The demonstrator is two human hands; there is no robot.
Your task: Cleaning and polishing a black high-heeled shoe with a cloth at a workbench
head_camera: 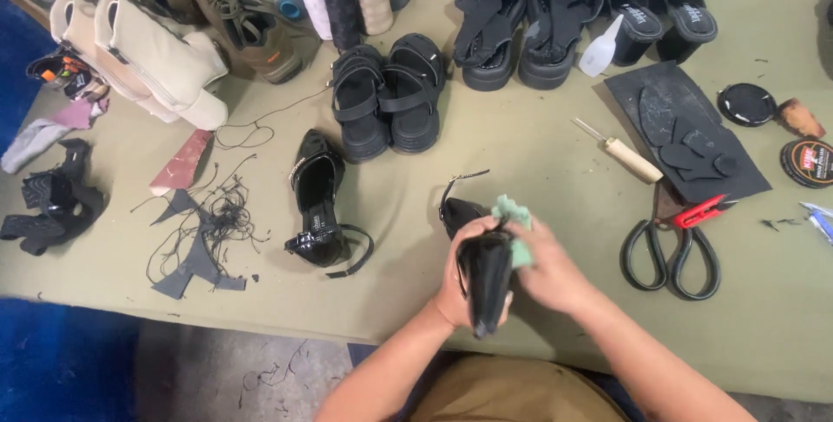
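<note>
Black shoe (484, 279) gripped in left hand (460, 279); right hand (548, 273) clenched on green cloth (514, 218), pressing shoe.

The black shoe (484, 276) looks like glossy patent leather, as does its mate (318, 214). The green cloth (514, 218) is soft and matt. The surface (486, 162) wears dull olive fabric. The awl (632, 159) has a pale wooden handle and metal tip. The scissors (670, 253) have smooth black handles. The boots (147, 62) look like matt cream leather.

Olive-green worktable (521, 162); grey concrete floor (217, 361); blue mat (61, 361) beside.
</note>
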